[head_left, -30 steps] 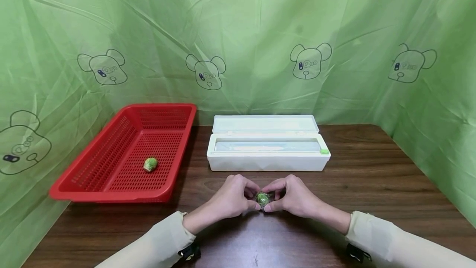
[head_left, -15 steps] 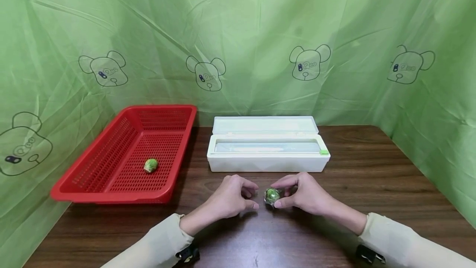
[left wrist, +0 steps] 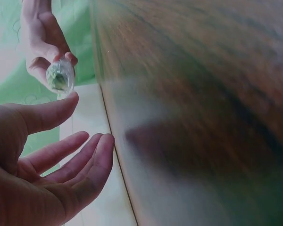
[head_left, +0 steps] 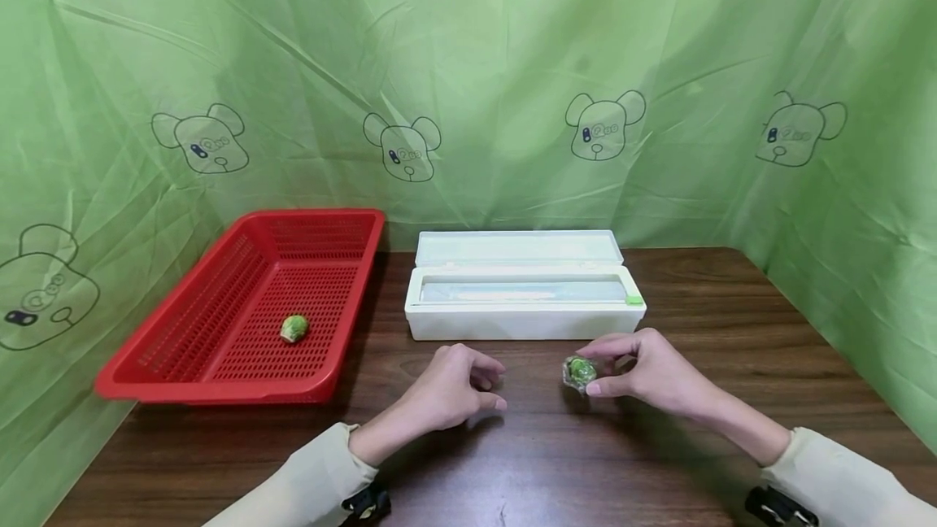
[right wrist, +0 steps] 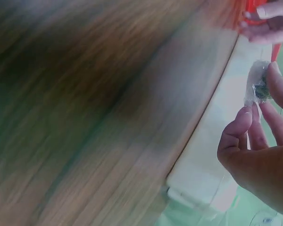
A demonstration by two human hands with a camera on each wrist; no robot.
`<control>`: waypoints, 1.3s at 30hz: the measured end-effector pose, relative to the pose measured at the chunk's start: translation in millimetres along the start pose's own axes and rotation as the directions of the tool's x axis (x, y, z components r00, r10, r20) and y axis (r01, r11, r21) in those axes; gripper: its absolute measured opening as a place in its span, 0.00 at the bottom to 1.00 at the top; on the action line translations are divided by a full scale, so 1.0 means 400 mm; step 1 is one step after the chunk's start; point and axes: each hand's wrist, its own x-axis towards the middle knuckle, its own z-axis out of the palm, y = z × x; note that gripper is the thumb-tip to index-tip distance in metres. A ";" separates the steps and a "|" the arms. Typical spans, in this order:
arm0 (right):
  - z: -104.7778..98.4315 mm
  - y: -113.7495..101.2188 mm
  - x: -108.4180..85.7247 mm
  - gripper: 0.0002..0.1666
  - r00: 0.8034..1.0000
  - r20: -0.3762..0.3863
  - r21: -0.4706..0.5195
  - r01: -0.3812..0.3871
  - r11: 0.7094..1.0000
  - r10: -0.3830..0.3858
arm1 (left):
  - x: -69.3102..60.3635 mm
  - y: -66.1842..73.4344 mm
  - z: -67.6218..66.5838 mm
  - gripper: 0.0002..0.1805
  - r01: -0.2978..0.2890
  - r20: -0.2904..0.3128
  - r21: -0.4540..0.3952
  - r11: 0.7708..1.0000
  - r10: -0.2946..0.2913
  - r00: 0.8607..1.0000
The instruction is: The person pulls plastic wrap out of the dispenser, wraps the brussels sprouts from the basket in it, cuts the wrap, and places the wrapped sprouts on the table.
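Note:
A Brussels sprout in clear plastic wrap (head_left: 579,373) is pinched between the thumb and fingers of my right hand (head_left: 647,372), just in front of the white wrap box. In the right wrist view the crinkled film shows around the wrapped sprout (right wrist: 258,84). My left hand (head_left: 457,389) holds nothing; its fingers are loosely bent, thumb apart from them, over the table to the left of the sprout. The left wrist view shows the gap between the left thumb and fingers (left wrist: 99,155).
A white wrap dispenser box (head_left: 525,321) with its lid raised stands behind the hands, with film inside. At left, a red plastic basket (head_left: 351,299) holds one bare Brussels sprout (head_left: 294,328). Green curtain surrounds the wooden table (head_left: 732,332).
The right hand has carried the wrapped sprout to the right, away from the left hand. The left hand has let go of it and stayed nearly in place.

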 end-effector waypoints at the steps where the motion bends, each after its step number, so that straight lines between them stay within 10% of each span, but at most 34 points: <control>1: -0.008 0.004 -0.004 0.26 1.000 -0.005 -0.006 -0.005 1.000 0.005 | 0.000 -0.001 0.000 0.21 -0.002 -0.001 0.001 1.000 0.002 1.000; 39: -0.215 0.172 -0.091 0.28 0.987 -0.118 -0.085 -0.117 0.990 0.106 | -0.001 0.005 -0.005 0.19 0.009 0.007 0.013 1.000 -0.009 1.000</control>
